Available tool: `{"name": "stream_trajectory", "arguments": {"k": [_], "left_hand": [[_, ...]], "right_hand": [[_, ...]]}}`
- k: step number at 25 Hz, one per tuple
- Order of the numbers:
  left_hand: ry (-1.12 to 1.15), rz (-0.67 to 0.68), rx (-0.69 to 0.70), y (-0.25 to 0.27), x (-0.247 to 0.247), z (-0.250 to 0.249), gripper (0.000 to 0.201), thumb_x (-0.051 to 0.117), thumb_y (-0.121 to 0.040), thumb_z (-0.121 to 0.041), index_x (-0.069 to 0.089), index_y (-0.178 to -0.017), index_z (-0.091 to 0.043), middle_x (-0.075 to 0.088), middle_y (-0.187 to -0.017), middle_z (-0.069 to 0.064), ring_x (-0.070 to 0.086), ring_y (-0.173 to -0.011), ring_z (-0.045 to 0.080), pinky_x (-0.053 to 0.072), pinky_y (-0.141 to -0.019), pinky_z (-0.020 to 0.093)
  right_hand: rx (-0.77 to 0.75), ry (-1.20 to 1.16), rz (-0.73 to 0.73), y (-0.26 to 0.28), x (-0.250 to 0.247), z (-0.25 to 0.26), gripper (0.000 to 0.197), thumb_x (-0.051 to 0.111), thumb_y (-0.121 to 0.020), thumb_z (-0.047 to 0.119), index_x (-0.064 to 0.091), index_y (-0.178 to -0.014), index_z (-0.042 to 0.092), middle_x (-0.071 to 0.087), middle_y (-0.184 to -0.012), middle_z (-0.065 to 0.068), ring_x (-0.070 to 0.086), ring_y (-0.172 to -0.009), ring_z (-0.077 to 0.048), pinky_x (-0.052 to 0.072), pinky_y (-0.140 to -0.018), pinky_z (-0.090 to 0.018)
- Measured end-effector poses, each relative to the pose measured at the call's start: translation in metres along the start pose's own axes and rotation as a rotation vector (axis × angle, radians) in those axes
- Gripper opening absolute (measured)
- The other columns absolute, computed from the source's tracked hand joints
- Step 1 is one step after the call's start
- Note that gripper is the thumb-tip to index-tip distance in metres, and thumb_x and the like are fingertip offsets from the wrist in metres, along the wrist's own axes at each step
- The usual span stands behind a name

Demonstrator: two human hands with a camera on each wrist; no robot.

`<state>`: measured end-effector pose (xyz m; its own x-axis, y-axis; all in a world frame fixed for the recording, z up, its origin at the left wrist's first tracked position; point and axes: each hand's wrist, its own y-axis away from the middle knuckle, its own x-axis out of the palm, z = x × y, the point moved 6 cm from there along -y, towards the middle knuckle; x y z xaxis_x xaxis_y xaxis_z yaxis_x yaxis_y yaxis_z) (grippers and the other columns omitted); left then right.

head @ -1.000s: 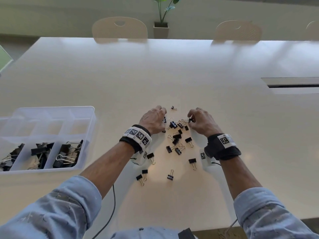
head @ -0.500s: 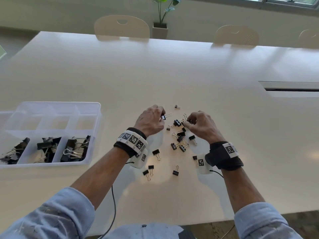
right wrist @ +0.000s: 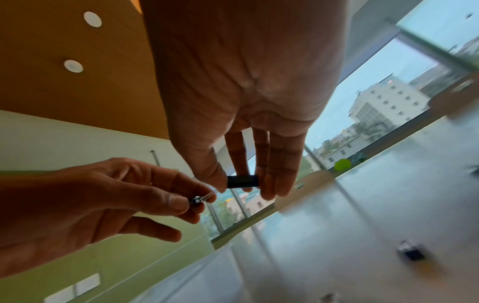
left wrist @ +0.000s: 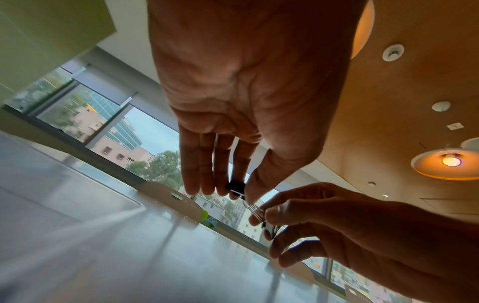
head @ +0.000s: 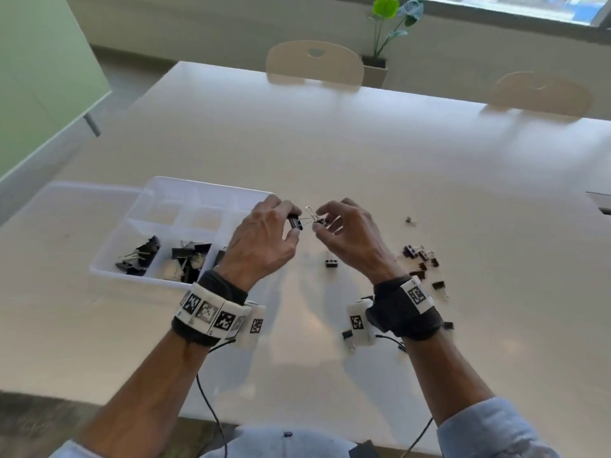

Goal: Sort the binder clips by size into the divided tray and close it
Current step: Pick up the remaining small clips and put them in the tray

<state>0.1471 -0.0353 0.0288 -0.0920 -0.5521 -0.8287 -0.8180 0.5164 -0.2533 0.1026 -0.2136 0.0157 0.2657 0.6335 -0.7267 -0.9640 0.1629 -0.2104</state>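
Both hands hover above the table just right of the clear divided tray [head: 211,193]. My left hand [head: 293,223] pinches a small black binder clip [head: 296,221] between thumb and forefinger, seen close in the left wrist view [left wrist: 235,188]. My right hand [head: 317,221] pinches another small clip [head: 322,222], its black body clear in the right wrist view [right wrist: 242,181]. The two clips' wire handles [head: 310,212] meet between the hands and look hooked together. The tray's near compartments hold larger black clips [head: 140,256]. Its far compartments look bare.
Several small clips lie loose on the white table: one [head: 331,263] below the hands, a cluster [head: 420,256] to the right, a lone one [head: 410,221] farther back. The tray's clear lid [head: 66,200] lies open to the left. Chairs [head: 314,62] stand beyond the table.
Both hands rose from the loose pile, each with a small clip, and shifted left toward the tray. The head view swung left, so the tray now sits nearer the middle.
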Motion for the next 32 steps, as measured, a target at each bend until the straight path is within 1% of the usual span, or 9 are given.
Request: {"name": "stream_trajectory", "arguments": {"k": [6, 10, 12, 15, 19, 22, 26, 29, 32], "left_hand": [[-0.107, -0.14, -0.224, 0.055, -0.076, 0.092, 0.034, 0.069, -0.093, -0.026, 0.066, -0.126, -0.023, 0.055, -0.118, -0.001, 0.056, -0.114, 0.02, 0.055, -0.092, 0.042], [-0.211, -0.218, -0.424, 0.094, -0.118, 0.153, 0.037, 0.066, -0.092, -0.023, 0.065, -0.129, -0.022, 0.059, -0.12, 0.005, 0.052, -0.115, 0.029, 0.052, -0.09, 0.046], [-0.261, -0.197, -0.5, 0.107, -0.129, 0.178, 0.038, 0.065, -0.091, -0.022, 0.065, -0.129, -0.02, 0.063, -0.118, 0.01, 0.051, -0.115, 0.033, 0.05, -0.091, 0.047], [-0.341, -0.144, -0.569, 0.119, -0.133, 0.203, 0.036, 0.067, -0.09, -0.021, 0.068, -0.125, -0.016, 0.066, -0.114, 0.015, 0.049, -0.116, 0.037, 0.046, -0.091, 0.049], [-0.336, -0.051, -0.622, 0.125, -0.129, 0.218, 0.04, 0.065, -0.094, -0.031, 0.065, -0.132, -0.018, 0.065, -0.121, 0.013, 0.048, -0.122, 0.036, 0.046, -0.094, 0.05], [-0.314, -0.046, -0.608, 0.122, -0.127, 0.216, 0.039, 0.063, -0.096, -0.03, 0.064, -0.133, -0.018, 0.062, -0.124, 0.014, 0.049, -0.122, 0.037, 0.047, -0.093, 0.05], [-0.282, -0.032, -0.528, 0.103, -0.116, 0.19, 0.038, 0.063, -0.096, -0.031, 0.064, -0.132, -0.018, 0.061, -0.127, 0.014, 0.049, -0.124, 0.036, 0.047, -0.096, 0.05], [-0.226, 0.008, -0.405, 0.077, -0.094, 0.15, 0.039, 0.063, -0.097, -0.032, 0.063, -0.134, -0.02, 0.059, -0.131, 0.011, 0.047, -0.127, 0.032, 0.046, -0.1, 0.049], [-0.215, 0.067, -0.261, 0.047, -0.066, 0.104, 0.04, 0.064, -0.098, -0.034, 0.062, -0.136, -0.022, 0.057, -0.136, 0.007, 0.046, -0.131, 0.028, 0.043, -0.104, 0.047]], "right_hand": [[-0.145, -0.03, 0.125, -0.028, 0.093, 0.093, 0.029, 0.077, -0.089, 0.033, 0.073, -0.114, 0.02, 0.068, -0.097, 0.004, 0.069, -0.082, -0.015, 0.059, -0.079, -0.037], [-0.231, -0.004, 0.231, -0.041, 0.15, 0.153, 0.032, 0.076, -0.09, 0.034, 0.072, -0.118, 0.019, 0.062, -0.097, 0.005, 0.059, -0.081, -0.014, 0.046, -0.073, -0.03], [-0.28, 0.02, 0.258, -0.045, 0.176, 0.178, 0.035, 0.076, -0.092, 0.037, 0.071, -0.12, 0.017, 0.066, -0.102, 0.002, 0.06, -0.081, -0.016, 0.046, -0.071, -0.03], [-0.306, 0.053, 0.282, -0.049, 0.207, 0.202, 0.036, 0.075, -0.093, 0.035, 0.07, -0.121, 0.014, 0.068, -0.109, -0.004, 0.067, -0.089, -0.025, 0.052, -0.072, -0.035], [-0.294, 0.092, 0.317, -0.046, 0.229, 0.214, 0.035, 0.076, -0.094, 0.031, 0.068, -0.122, 0.01, 0.068, -0.111, -0.008, 0.069, -0.093, -0.032, 0.058, -0.077, -0.043], [-0.28, 0.055, 0.306, -0.04, 0.222, 0.206, 0.031, 0.071, -0.098, 0.024, 0.069, -0.126, 0.011, 0.07, -0.118, -0.008, 0.07, -0.102, -0.032, 0.06, -0.082, -0.047], [-0.248, 0.089, 0.222, -0.032, 0.174, 0.174, 0.027, 0.069, -0.098, 0.028, 0.071, -0.124, 0.021, 0.071, -0.119, 0.003, 0.067, -0.109, -0.022, 0.054, -0.079, -0.035], [-0.167, 0.082, 0.087, -0.021, 0.123, 0.129, 0.019, 0.068, -0.097, 0.034, 0.074, -0.113, 0.027, 0.072, -0.112, 0.01, 0.069, -0.1, -0.015, 0.054, -0.076, -0.033], [-0.014, 0.071, -0.008, -0.004, 0.075, 0.07, 0.011, 0.067, -0.096, 0.035, 0.074, -0.103, 0.031, 0.072, -0.106, 0.016, 0.069, -0.09, -0.008, 0.051, -0.071, -0.029]]}}
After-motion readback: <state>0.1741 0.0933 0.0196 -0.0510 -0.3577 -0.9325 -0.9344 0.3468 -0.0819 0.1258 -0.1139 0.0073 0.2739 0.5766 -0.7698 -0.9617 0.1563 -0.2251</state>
